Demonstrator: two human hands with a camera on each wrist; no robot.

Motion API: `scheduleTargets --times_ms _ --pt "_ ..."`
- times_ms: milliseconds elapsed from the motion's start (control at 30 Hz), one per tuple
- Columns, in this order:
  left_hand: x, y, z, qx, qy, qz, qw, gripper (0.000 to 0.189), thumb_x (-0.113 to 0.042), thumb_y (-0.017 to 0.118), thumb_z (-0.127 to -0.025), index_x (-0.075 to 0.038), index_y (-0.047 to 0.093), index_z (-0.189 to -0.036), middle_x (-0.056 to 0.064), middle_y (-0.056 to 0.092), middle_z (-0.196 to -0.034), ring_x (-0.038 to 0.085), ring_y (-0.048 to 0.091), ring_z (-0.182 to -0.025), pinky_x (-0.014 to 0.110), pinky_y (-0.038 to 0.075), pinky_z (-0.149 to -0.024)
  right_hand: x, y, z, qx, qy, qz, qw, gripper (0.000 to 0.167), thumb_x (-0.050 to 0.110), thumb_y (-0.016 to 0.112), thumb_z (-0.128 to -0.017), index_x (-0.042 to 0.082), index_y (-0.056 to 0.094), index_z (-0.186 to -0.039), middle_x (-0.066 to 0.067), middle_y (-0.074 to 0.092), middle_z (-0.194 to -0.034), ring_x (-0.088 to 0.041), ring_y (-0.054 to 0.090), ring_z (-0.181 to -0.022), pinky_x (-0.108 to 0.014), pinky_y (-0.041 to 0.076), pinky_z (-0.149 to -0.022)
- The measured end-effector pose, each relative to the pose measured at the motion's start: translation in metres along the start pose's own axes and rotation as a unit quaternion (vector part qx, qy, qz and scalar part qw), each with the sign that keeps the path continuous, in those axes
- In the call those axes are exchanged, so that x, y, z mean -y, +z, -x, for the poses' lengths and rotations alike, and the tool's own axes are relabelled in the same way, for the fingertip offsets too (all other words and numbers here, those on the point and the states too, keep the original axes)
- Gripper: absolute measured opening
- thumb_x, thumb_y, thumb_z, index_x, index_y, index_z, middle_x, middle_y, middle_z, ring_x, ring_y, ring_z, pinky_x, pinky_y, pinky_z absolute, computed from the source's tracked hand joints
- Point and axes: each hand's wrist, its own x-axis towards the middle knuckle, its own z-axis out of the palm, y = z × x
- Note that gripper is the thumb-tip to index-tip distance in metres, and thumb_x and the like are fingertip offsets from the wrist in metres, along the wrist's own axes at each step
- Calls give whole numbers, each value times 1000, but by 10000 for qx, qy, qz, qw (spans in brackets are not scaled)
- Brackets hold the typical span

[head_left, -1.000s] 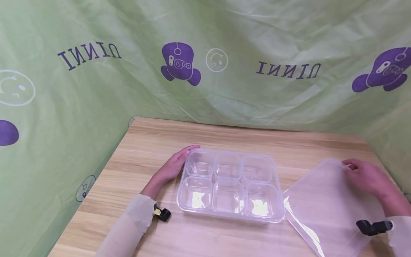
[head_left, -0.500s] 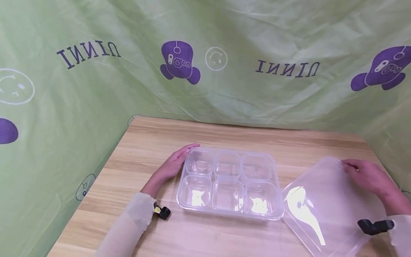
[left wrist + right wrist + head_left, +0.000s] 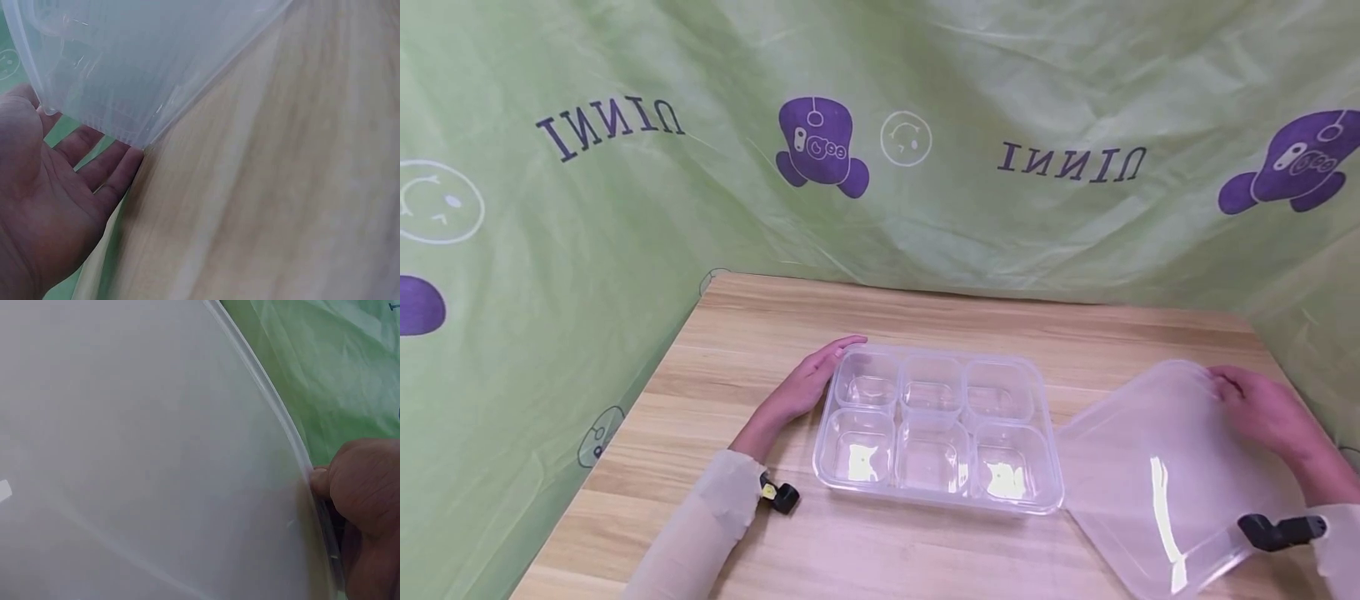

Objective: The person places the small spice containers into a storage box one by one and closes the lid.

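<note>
A clear plastic food container (image 3: 940, 499) lies in the middle of the table, with several clear square compartments inside. My left hand (image 3: 805, 387) rests along its left side near the back corner, fingers extended. In the left wrist view, the fingers (image 3: 115, 172) touch the wall of the container (image 3: 137, 56) at a lower corner. To the right, my right hand (image 3: 1262, 412) pinches the edge of a translucent lid (image 3: 1120, 467), holding it tilted beside the container. The right wrist view shows the thumb (image 3: 320, 481) pressed on the rim of the lid (image 3: 156, 444).
The wood-grain table (image 3: 880, 312) stretches behind and in front of the container. A green curtain (image 3: 955, 225) with purple figures hangs along the back and sides. A small black camera (image 3: 784, 498) sits at the left wrist and another (image 3: 1273, 532) at the right.
The lid in my right hand has changed its tilt; its near end swings up a little and the glare on it shifts to the right. The left hand and container have stayed put.
</note>
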Motion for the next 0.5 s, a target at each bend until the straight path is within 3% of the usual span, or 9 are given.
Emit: scheduleTargets --times_ms 300,500 --pt "1 0 0 15 -4 1 10000 46 -35 30 -115 -20 50 -153 -1 46 -157 21 35 -148 47 25 -122 -7 -10 4 -64 234 -207 9995 33 0 38 -106 -25 46 -126 -47 53 -112 -48 53 -90 -45 43 -68" --pt "2 1 2 22 -36 -12 10000 47 -37 30 -115 -20 49 -154 -1 47 -157 20 35 -147 46 25 -122 -14 -18 11 -299 401 -266 9984 33 0 37 -104 -24 48 -124 -40 56 -98 -29 50 -71 -26 36 -55"
